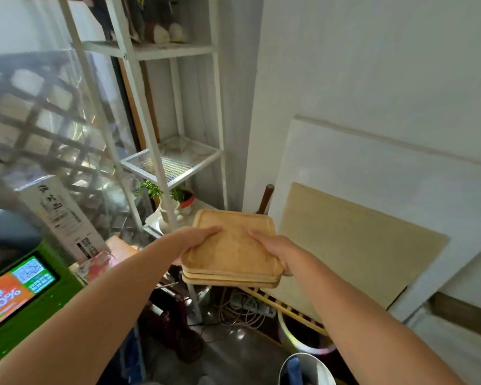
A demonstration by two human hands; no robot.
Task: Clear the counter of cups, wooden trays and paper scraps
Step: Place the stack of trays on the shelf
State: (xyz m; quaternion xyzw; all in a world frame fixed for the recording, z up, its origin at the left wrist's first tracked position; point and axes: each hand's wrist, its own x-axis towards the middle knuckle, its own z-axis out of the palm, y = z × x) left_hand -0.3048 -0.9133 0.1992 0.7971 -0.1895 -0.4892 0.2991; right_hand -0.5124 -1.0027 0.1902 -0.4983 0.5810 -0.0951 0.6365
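Wooden trays (232, 250) — a stack of what looks like three, square with rounded corners and a shallow groove near the rim — are held level in the air by both hands, well above the floor clutter. The left hand (197, 240) has its grip closed on the stack's left edge, fingers lying across the top face; the right hand (275, 250) pinches the right edge the same way, with its thumb on top and the rest hidden beneath.

Behind and to the left stands a white metal shelf unit (175, 159) with a bare mesh shelf, and a small potted plant (161, 193) sits at its foot. Pale boards (353, 245) lean against the wall on the right. A green machine with a lit screen (20, 284) fills the near left. No tabletop shows here, nor any cups or paper scraps.

The step in hand appears to be carrying the gathered trays away to a storage spot — possibly the shelf unit ahead, though that is a guess. The next move calls for keeping the stack flat so the trays do not slide, then setting it down squarely before letting go.
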